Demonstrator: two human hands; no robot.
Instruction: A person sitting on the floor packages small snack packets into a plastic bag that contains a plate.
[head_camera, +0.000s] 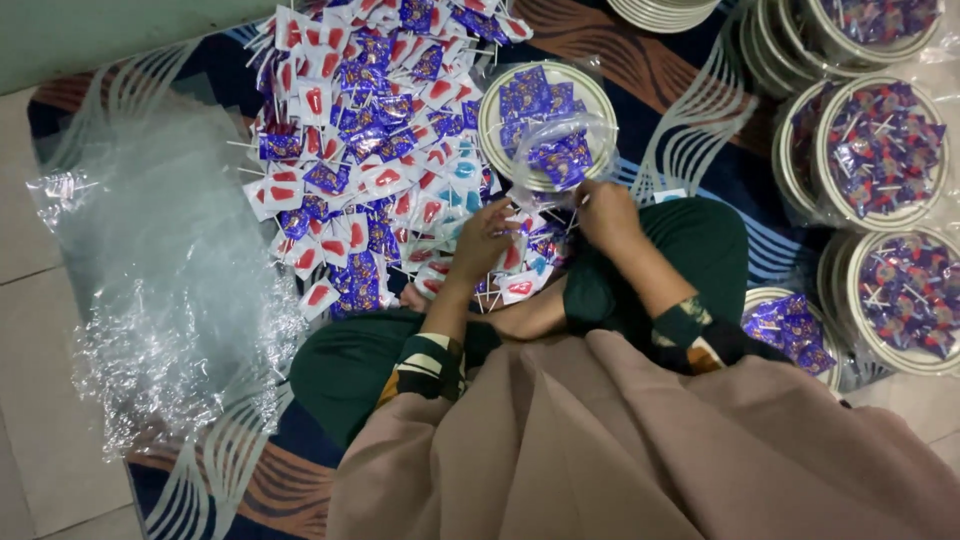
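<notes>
A big heap of wrapped lollipops (365, 130), blue-purple and white-with-red wrappers on white sticks, lies on the mat in front of me. My left hand (483, 238) rests on the near edge of the heap, fingers curled over some lollipops. My right hand (605, 212) grips the lower edge of a clear plastic bag (562, 150) holding blue-wrapped lollipops. That bag lies over a round white plate (498, 105) with more blue lollipops on it.
A pile of crumpled clear plastic bags (165, 270) lies at the left. Bagged plates of lollipops (880, 150) (905, 295) stand at the right, stacked plates (665, 12) at the top. Another plate (790, 325) sits by my right knee. A patterned dark mat (680, 110) covers the tiled floor.
</notes>
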